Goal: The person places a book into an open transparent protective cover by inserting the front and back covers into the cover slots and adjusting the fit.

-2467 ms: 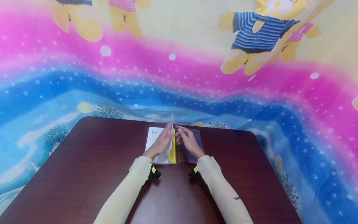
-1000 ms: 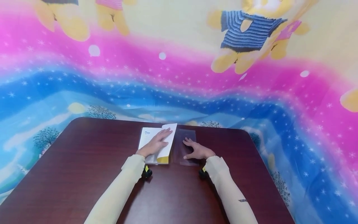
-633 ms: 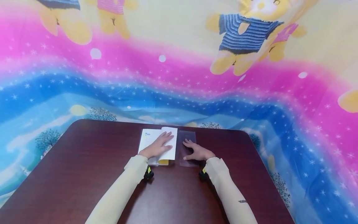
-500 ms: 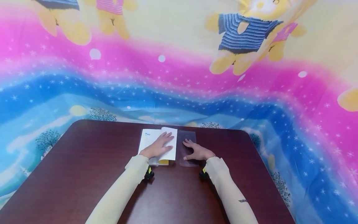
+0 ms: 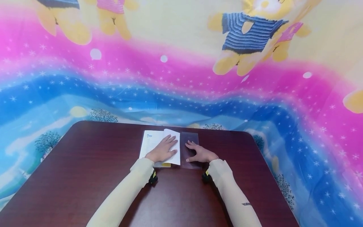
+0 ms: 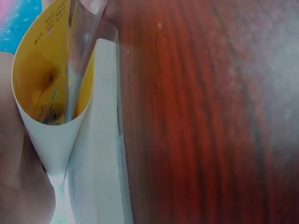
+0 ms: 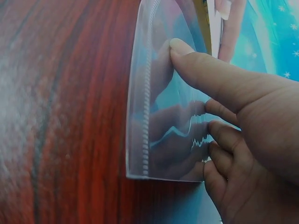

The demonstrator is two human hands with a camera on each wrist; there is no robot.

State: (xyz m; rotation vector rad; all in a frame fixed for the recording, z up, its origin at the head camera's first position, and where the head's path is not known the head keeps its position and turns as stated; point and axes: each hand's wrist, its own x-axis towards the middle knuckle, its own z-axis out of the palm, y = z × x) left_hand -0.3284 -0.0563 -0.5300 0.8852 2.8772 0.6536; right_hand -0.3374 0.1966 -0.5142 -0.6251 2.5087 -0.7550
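Cartoon-print backdrop, dark desk, 1 curled leaf under my palm

The white booklet lies near the desk's far edge, its leaf bent over it and reaching past its right side. My left hand presses on that leaf, fingers spread apart, clamped on nothing. My right hand touches the clear plastic flap just beside it, thumb and fingers apart too. From my left wrist, the leaf makes a loop, yellow inside, with clear plastic showing at its opening.

I reckon 3 things could go wrong: bearing down too hard could crease the loop; easing off could let the leaf spring back; and dragging my right fingertips could shift or buckle the thin flap.
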